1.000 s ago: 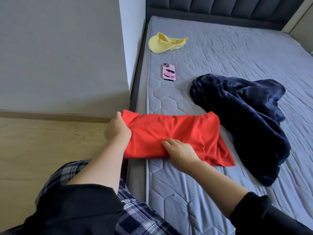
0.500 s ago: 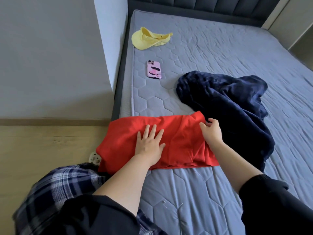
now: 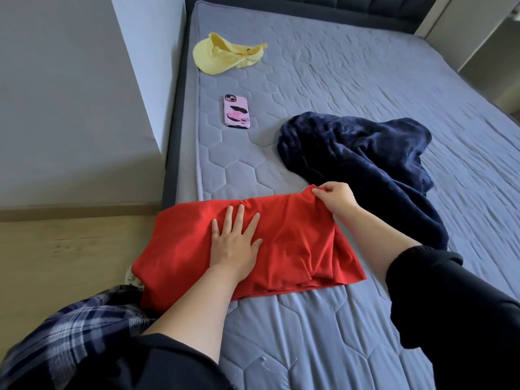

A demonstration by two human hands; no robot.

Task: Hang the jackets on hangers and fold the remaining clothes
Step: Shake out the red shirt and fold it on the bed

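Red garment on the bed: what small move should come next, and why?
Probably fold the right end leftward over the middle. The left hand presses flat on the red garment, pinning it, while the right hand pinches its far right corner.

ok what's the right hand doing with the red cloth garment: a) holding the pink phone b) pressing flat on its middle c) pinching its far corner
c: the right hand pinches the far corner of the red cloth garment; the left hand lies flat on its middle.
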